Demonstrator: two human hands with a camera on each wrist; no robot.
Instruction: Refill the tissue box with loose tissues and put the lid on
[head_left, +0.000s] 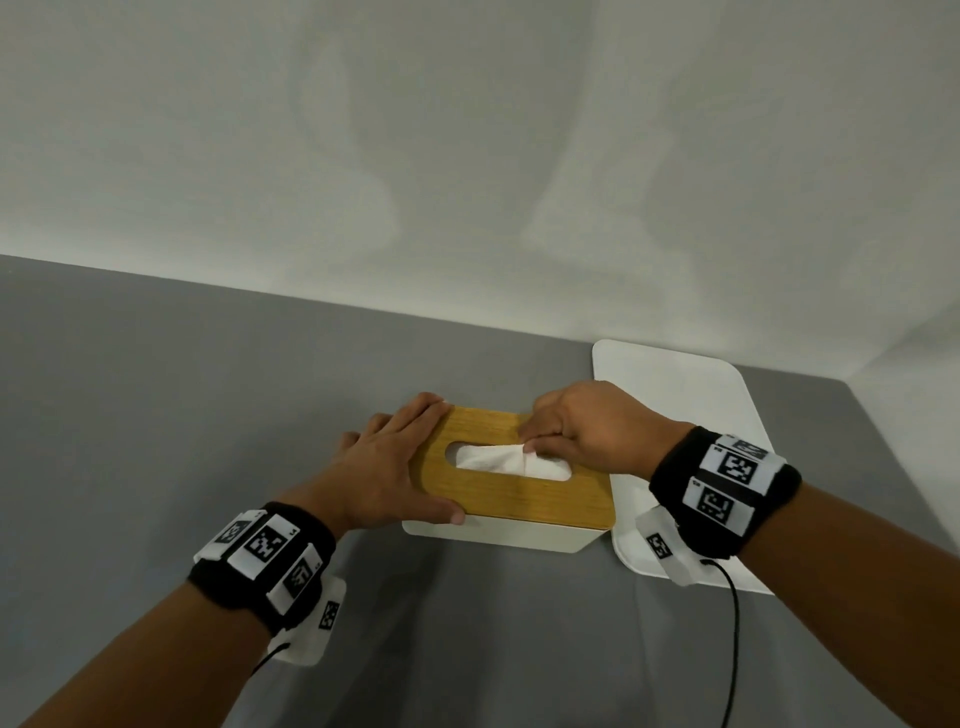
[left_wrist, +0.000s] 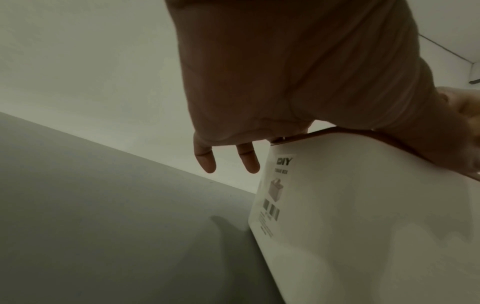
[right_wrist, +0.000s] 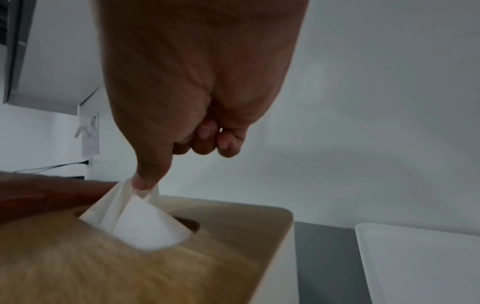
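A white tissue box (head_left: 498, 536) stands on the grey table with its wooden lid (head_left: 519, 499) seated on top. White tissue (head_left: 493, 460) shows through the lid's oval slot. My left hand (head_left: 395, 467) lies flat across the lid's left end, fingers straight and thumb along the near edge; in the left wrist view two fingertips (left_wrist: 205, 162) hang past the box (left_wrist: 363, 226). My right hand (head_left: 571, 436) pinches a corner of the top tissue at the slot's right side. The right wrist view shows thumb and finger holding the tissue (right_wrist: 140, 218) raised out of the lid (right_wrist: 130, 273).
A white tray (head_left: 675, 395) lies flat on the table just right of the box, under my right wrist, and appears in the right wrist view as the tray (right_wrist: 420, 263). A white wall stands close behind the table. A black cable (head_left: 735, 623) hangs from my right wristband.
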